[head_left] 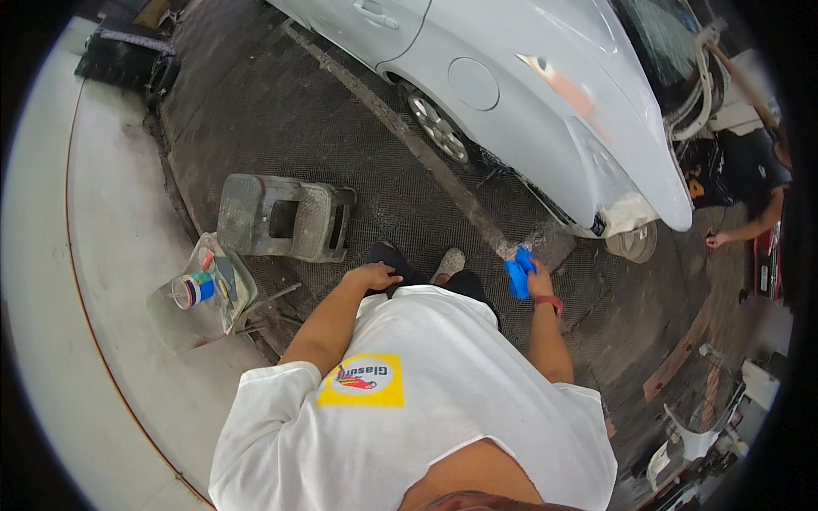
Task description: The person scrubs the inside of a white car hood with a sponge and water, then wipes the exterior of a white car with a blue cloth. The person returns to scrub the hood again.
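My right hand [540, 279] is closed on a bunched blue cloth [517, 274], held out to the right of my body. A red band circles that wrist. My left hand [373, 277] hangs in front of my waist with its fingers loosely stretched and nothing visible in it. Ahead of me stands a silver-white car [528, 111], its rear wheel [437, 128] low on the near side. On its bodywork shows a patch [567, 88] of bare brownish and orange tone. Neither hand touches the car.
A worn grey step stool [247, 215] stands at my left. Beside it, a tray-like stand [240, 281] bears a blue-labelled can [194, 290]. A bucket [632, 244] sits under the car's corner. Another person's hand [717, 239] shows at far right. Loose car parts [694, 441] lie lower right.
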Demonstrator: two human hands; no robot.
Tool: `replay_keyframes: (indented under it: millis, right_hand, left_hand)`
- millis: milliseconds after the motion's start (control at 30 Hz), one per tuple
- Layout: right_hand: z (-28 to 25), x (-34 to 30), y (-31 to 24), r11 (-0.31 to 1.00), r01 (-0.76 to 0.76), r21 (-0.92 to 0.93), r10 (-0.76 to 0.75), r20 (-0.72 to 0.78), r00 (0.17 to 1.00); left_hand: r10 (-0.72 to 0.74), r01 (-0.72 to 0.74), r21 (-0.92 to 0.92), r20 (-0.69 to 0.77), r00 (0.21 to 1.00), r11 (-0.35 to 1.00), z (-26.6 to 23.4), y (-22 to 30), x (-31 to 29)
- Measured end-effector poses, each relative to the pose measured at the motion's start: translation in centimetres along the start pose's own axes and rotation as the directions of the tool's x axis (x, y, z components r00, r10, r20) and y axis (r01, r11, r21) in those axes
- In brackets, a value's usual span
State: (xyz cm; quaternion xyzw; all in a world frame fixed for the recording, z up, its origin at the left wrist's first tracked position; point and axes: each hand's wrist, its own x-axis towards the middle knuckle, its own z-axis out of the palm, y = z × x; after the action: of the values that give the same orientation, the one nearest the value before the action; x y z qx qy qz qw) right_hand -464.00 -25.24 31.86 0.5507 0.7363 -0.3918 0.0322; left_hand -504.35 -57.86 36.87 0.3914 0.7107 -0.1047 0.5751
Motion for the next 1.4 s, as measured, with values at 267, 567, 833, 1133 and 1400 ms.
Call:
replay_keyframes:
  millis: [267, 567, 833, 1133, 1400]
  right_hand:
    - [7.4, -23.9, 14.1, 0.819, -0.573, 0.017, 0.573, -0.032, 0.819]
    - [14.6, -28.6, 11.1, 0.515, -0.471, 0.717, 0.833, -0.288, 0.473]
    - [6.7, -9.4, -25.0, 0.761, 0.105, 0.641, 0.045, -0.213, 0.976]
    - [-1.2, 3.0, -33.4, 0.942, 0.181, 0.284, -0.232, 0.157, 0.96]
    - [-4.2, 9.8, -25.9, 0.989, -0.147, -0.017, 0.146, 0.251, 0.957]
  left_hand:
    - [0.125, -0.123, -0.022, 0.218, 0.968, 0.992, -1.1, -5.1, 1.2]
    - [0.284, -0.331, -0.465, -0.169, 0.944, 0.821, -5.0, -1.9, 0.2]
    - [0.508, -0.327, -0.933, -0.211, 0.835, 0.15, -13.6, 7.8, -0.1]
    - [0.27, -0.327, -0.822, -0.484, 0.833, -0.466, -27.1, 2.6, 6.4]
    - [-0.306, -0.536, -0.465, -0.483, 0.82, -0.704, -42.8, 0.4, 19.4]
